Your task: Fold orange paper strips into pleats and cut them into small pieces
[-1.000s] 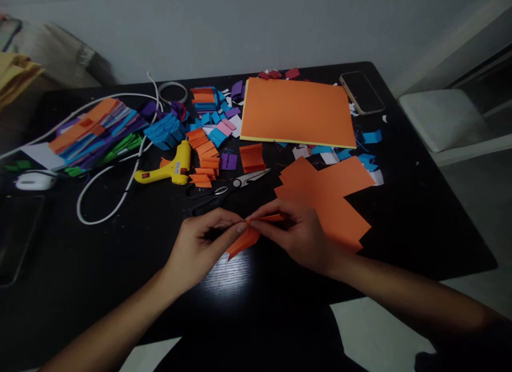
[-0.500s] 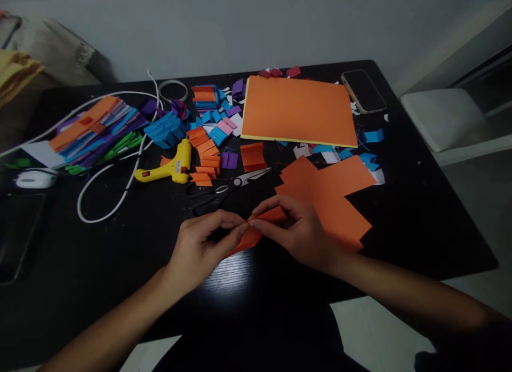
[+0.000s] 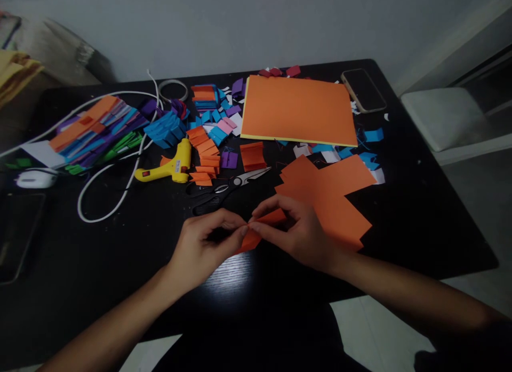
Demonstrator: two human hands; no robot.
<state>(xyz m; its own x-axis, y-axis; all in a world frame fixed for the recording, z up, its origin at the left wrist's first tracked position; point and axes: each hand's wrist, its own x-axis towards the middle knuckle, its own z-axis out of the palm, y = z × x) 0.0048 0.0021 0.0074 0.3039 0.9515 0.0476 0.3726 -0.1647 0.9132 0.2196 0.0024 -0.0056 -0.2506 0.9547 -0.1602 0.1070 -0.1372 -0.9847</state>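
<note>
Between both hands is a small folded piece of orange paper [image 3: 250, 240], low over the near part of the table. My left hand [image 3: 206, 247] pinches its edge between thumb and forefinger. Fingertip to fingertip with it, my right hand [image 3: 298, 230] pinches the same piece, part of which shows under its fingers. Black-handled scissors [image 3: 232, 186] lie just beyond the hands, blades pointing right. Several cut orange sheets [image 3: 332, 201] lie beside and partly behind my right hand. Past the scissors sits a folded orange piece [image 3: 253, 156].
A yellow glue gun [image 3: 176, 166] lies left of the scissors, near a looped white cable [image 3: 82, 193]. Folded colored strips [image 3: 100, 129] are piled at the left. An orange sheet stack [image 3: 300, 110] and a phone [image 3: 363, 90] lie at the back. Another dark device [image 3: 20, 236] rests at the left.
My left fingers have shifted very slightly at the orange paper, and less of its lower left part shows. Both hands keep their pinch.
</note>
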